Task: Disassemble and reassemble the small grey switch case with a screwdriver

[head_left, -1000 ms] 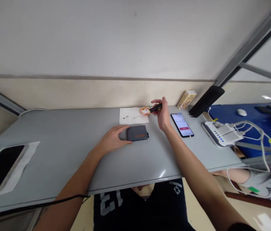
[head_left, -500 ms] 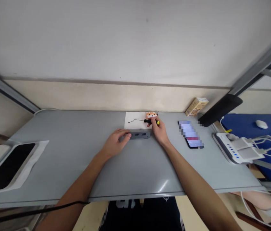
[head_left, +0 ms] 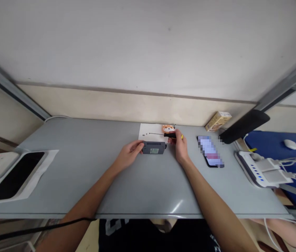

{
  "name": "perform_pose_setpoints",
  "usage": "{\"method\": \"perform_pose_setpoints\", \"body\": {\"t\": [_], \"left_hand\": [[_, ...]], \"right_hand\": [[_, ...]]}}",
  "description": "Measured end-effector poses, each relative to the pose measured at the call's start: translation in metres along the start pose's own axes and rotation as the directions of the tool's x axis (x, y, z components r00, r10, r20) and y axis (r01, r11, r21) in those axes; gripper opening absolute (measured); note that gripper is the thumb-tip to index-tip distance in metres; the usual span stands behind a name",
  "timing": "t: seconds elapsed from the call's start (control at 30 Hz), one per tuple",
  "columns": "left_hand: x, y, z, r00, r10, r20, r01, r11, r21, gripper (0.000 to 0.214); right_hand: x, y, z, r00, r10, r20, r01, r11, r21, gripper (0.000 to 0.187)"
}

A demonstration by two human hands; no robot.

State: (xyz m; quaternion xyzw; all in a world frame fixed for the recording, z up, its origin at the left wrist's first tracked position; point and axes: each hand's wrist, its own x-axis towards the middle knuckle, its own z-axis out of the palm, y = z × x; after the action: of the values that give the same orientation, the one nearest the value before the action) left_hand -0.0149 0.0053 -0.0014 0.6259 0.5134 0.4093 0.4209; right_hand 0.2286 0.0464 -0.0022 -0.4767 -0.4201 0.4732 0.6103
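Note:
My left hand (head_left: 131, 151) pinches the left end of a small dark grey box (head_left: 145, 148) with vent slots along its upper part and a pale label on its face. The box is tilted up so that the label faces me. In my right hand (head_left: 180, 144) is a screwdriver (head_left: 169, 135) with a black and yellow handle, its thin shaft pointing left over a white sheet of paper (head_left: 153, 129). Several tiny dark screws (head_left: 146, 134) lie on the sheet near the shaft's tip. Behind my right fingers sits an orange and white animal-face item (head_left: 168, 128).
A lit phone (head_left: 209, 151), a yellowish carton (head_left: 218, 121) and a black cylinder (head_left: 245, 126) are on the right, beside a white power strip (head_left: 258, 169) with plugs. On the left, a dark-screened device (head_left: 16, 176) lies on white paper. A wall rises behind the grey table (head_left: 85, 140).
My left hand has tilted the grey box up, and its labelled face now shows. My right hand keeps hold of the screwdriver. The whole view has shifted slightly.

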Motion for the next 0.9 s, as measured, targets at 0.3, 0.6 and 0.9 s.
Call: {"method": "perform_pose_setpoints", "body": {"t": [0.3,0.6,0.9], "left_hand": [[-0.009,0.009,0.001,0.931,0.33,-0.154,-0.291,0.928,0.233,0.019],[-0.011,0.013,0.001,0.842,0.532,-0.091,-0.486,0.82,0.301,0.022],[-0.009,0.007,0.001,0.787,0.615,-0.048,-0.544,0.729,0.414,0.009]], "right_hand": [[0.0,-0.011,-0.002,0.979,0.169,0.11,-0.193,0.944,0.269,0.038],[-0.004,-0.011,0.004,0.972,0.179,0.149,-0.204,0.964,0.17,0.045],[-0.003,-0.007,-0.001,0.976,0.165,0.141,-0.182,0.975,0.124,0.043]]}}
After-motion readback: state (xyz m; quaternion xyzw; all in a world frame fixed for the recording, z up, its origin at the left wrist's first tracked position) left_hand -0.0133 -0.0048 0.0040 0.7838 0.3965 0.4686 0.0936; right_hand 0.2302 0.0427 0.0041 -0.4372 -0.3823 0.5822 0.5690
